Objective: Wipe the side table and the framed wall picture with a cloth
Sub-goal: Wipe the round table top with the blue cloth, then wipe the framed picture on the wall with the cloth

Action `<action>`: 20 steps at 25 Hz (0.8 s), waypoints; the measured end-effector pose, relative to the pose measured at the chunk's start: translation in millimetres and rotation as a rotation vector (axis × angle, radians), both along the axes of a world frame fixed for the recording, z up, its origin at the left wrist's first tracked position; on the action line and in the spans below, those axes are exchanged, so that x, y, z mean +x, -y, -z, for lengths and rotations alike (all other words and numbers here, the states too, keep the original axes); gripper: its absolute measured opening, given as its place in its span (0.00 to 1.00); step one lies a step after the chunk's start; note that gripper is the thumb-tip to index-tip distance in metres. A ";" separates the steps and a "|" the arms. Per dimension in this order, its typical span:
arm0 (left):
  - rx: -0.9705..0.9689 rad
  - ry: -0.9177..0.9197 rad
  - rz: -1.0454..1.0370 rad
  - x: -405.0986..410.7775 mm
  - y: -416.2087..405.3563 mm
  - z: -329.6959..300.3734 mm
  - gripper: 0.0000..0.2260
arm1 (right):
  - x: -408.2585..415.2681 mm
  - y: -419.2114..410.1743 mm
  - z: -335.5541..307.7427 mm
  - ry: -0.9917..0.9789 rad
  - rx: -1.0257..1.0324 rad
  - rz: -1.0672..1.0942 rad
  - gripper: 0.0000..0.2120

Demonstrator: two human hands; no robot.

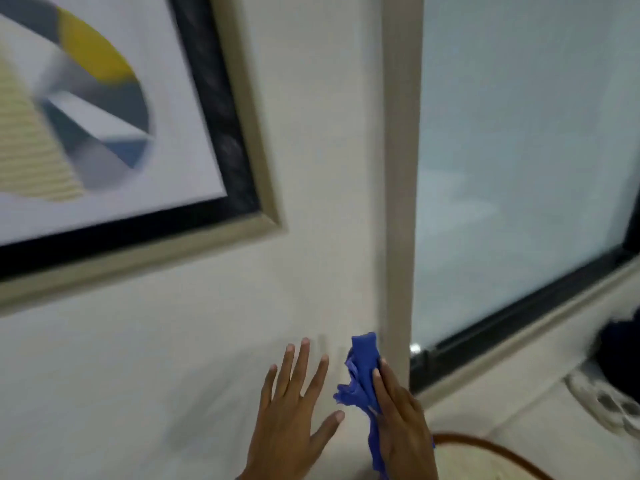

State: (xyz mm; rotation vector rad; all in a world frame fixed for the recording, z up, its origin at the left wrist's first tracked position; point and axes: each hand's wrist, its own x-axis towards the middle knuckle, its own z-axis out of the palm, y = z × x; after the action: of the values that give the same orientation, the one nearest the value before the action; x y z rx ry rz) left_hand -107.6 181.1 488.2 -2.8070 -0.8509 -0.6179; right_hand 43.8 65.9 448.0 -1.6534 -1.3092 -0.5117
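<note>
Wall: pale cream plaster [311,150] across the middle of the frame, with a beige vertical trim strip [401,168] right of centre and frosted glass [519,150] in a dark-edged window at the right.
Framed picture: framed wall picture [114,133] in the upper left of the frame, hanging tilted in this view, abstract print inside a black inner border and a pale outer moulding; blurred.
Cloth: blue cloth [362,375] at lower centre, bunched, well below and right of the picture's lower right corner, not touching it.
Right grip: right hand [401,424] closed on the cloth, fingers wrapped over the bunch, a loose tail hanging down under the palm.
Left grip: left hand [294,403] open, fingers spread, holding nothing; against the wall or just off it, cannot tell which.
Side table: possibly the curved brown rim [485,448] at the lower right; top mostly out of view, identity not certain.
Stage, judged: picture not under the cloth at present; reach up and left called for to meet the frame.
Risk, frame shift: hard push on the lower corner likely to swing or unhook the picture, since it hangs from the wall only.
Risk, cloth: loose tail could snag on the moulding's corner and drag the frame sideways.
Risk, coverage: bunched wad touches with a small face, so streaks or missed strips on the glazing are likely unless flattened.
Risk, bracing: spread left hand may leave prints on the plaster if pressed.
Risk, view: heavy blur hints at fast head movement, so a misjudged reach is possible.
</note>
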 end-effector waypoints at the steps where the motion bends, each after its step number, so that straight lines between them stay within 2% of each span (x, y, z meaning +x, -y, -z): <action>1: 0.046 0.030 0.001 -8.5 -10.5 -38.9 0.33 | -11.6 -17.2 -35.9 0.028 0.061 -0.027 0.21; 4: 0.206 0.210 0.029 -36.2 -47.9 -146.7 0.33 | -48.0 -72.3 -137.6 0.143 0.202 -0.139 0.19; 6: 0.346 0.292 0.043 -51.6 -69.0 -210.5 0.33 | -61.6 -99.4 -197.7 0.091 0.237 -0.168 0.25; 9: 0.526 0.306 -0.030 -64.0 -97.8 -299.1 0.33 | -65.5 -137.8 -272.4 0.118 0.365 -0.101 0.33; 11: 0.607 0.290 -0.116 -67.6 -116.3 -343.0 0.33 | -62.5 -159.0 -310.8 0.071 0.391 -0.092 0.34; 15: 0.630 0.280 -0.247 -78.6 -148.5 -368.4 0.35 | -55.1 -198.4 -309.6 0.228 0.267 0.042 0.26; 17: 0.699 0.255 -0.259 -77.3 -159.8 -361.0 0.35 | -54.5 -212.7 -285.5 0.283 0.226 0.070 0.32; 20: 0.741 0.283 -0.261 -73.7 -170.2 -356.1 0.35 | -53.9 -227.1 -277.7 0.300 0.288 0.075 0.33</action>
State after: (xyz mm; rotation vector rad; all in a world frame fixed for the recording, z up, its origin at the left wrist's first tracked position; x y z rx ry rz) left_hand -181.3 351.4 844.3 -1.9416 -0.7964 -1.0397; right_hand -10.1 292.9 725.7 -1.4263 -1.3161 -0.9767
